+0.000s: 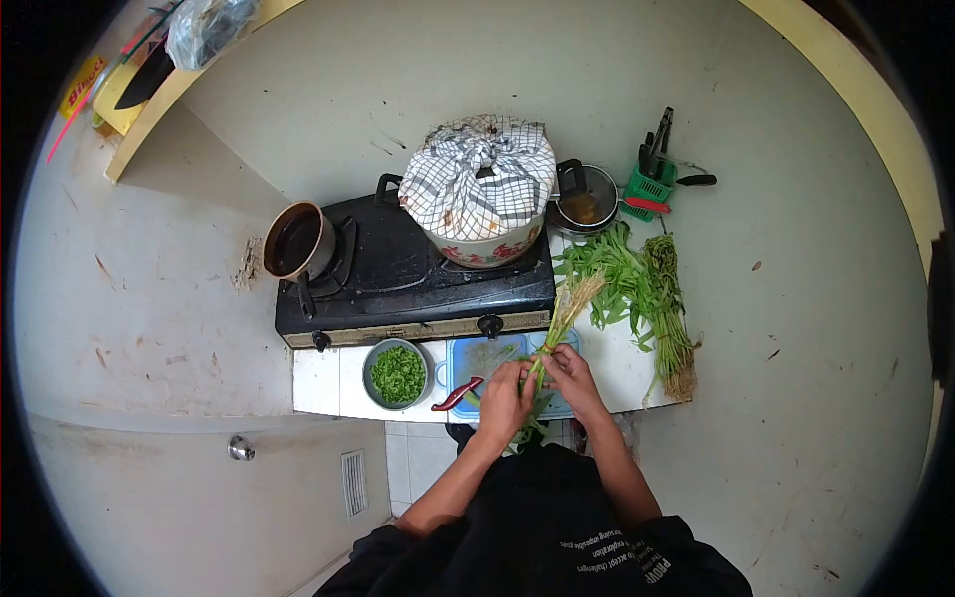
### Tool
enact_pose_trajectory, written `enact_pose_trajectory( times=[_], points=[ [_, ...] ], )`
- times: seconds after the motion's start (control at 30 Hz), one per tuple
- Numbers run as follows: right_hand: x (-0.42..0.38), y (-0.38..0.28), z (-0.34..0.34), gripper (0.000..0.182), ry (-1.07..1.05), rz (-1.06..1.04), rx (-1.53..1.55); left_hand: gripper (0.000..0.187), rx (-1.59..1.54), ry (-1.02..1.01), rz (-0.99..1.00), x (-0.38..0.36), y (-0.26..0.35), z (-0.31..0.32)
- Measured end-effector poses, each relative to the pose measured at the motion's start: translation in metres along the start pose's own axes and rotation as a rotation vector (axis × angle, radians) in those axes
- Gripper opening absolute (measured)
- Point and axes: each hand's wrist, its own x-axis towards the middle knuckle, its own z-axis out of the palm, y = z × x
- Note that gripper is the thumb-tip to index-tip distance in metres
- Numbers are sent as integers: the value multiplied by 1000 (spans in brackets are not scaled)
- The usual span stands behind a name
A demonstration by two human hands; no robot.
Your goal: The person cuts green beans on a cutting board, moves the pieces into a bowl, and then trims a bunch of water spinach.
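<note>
A bunch of green stems with pale roots (572, 304) is held over a blue cutting board (464, 354), roots pointing away from me and leaves hanging toward my body. My left hand (503, 406) has its fingers closed on the stems. Close beside it, my right hand (571, 380) grips the same bunch just below the roots. A knife with a red handle (458, 394) lies on the board's left part. Left of the board stands a grey bowl of chopped greens (397, 376).
More leafy greens (622, 274) and a rooted bunch (668, 328) lie on the right. Behind, a black stove (388, 259) carries a cloth-covered pot (479, 184) and a small saucepan (298, 242). A strainer (587, 199) and a green utensil basket (649, 186) stand at the back right.
</note>
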Motion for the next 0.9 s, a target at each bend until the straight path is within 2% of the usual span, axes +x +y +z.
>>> enact_pose_trajectory(
  times=[0.37,0.63,0.9],
  points=[
    [-8,14,15,22,201,-67,-11,12,65,-129,-88,-4,3,-11],
    [-6,22,7,21,228,-135,39,15,111,-181,-132,-9,16,-19],
    [-8,25,7,17,221,-213,8,16,116,-365,-158,-4,8,-39]
  ],
)
